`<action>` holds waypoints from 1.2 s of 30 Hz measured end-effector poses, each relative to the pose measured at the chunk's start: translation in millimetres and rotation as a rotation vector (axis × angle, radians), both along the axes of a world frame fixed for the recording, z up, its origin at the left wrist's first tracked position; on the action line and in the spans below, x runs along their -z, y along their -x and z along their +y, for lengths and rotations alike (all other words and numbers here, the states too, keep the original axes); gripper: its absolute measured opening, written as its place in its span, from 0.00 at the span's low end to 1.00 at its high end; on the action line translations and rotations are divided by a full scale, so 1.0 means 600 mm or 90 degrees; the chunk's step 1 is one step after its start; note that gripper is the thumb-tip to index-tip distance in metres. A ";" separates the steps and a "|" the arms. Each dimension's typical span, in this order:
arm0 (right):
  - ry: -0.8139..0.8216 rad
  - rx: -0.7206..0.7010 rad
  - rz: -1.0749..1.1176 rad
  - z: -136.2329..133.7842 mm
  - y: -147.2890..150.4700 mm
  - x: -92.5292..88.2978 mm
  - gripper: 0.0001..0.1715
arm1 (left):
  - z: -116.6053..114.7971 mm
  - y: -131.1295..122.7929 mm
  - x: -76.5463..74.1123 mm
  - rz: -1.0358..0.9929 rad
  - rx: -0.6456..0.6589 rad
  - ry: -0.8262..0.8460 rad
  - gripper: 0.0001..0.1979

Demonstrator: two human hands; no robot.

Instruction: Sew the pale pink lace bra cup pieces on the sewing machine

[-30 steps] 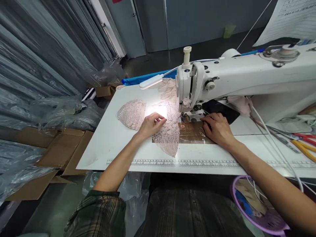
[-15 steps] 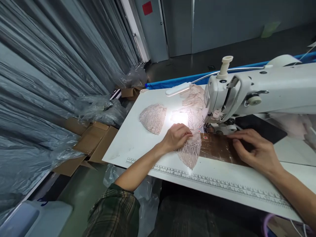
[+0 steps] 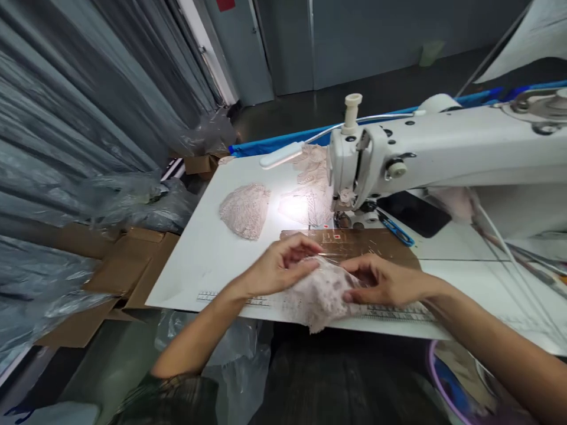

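Between my hands, over the table's front edge, is a pale pink lace piece [image 3: 325, 295], blurred by motion. My left hand [image 3: 283, 265] pinches its upper left side between thumb and fingers. On the right side, my right hand [image 3: 381, 280] grips it with thumb and fingers. Just beyond stands the white sewing machine [image 3: 398, 153], its needle area above a brown metal plate [image 3: 385, 245]. A second lace piece, cup-shaped [image 3: 245, 211], lies flat to the left. More pink lace [image 3: 316, 203] lies beside the machine head under the lamp [image 3: 281, 155].
A blue-handled cutter [image 3: 396, 229] and a black phone-like slab [image 3: 416, 212] rest under the machine arm. A printed ruler [image 3: 398, 313] runs along the table's front edge. Cardboard boxes [image 3: 128, 260] and clear plastic stand left of the table. A purple-rimmed bin [image 3: 436, 375] is below right.
The lace piece has come away from the needle area towards me, and my right hand has moved from the plate onto it. The view has shifted right, exposing the cutter.
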State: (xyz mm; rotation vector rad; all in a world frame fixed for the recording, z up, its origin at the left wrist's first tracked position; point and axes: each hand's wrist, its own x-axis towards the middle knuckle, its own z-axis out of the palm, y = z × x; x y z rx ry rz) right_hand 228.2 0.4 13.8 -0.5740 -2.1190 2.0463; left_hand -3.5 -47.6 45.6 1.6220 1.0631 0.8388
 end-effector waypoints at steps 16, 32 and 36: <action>-0.505 0.459 -0.211 0.071 -0.023 0.042 0.17 | 0.136 0.012 0.058 0.393 0.175 -0.389 0.11; -0.521 0.412 -0.152 0.031 0.013 0.035 0.17 | 0.155 -0.007 0.050 0.407 0.238 -0.446 0.10; -0.430 0.390 -0.138 0.021 0.030 0.032 0.12 | 0.147 0.000 0.043 0.355 0.210 -0.432 0.09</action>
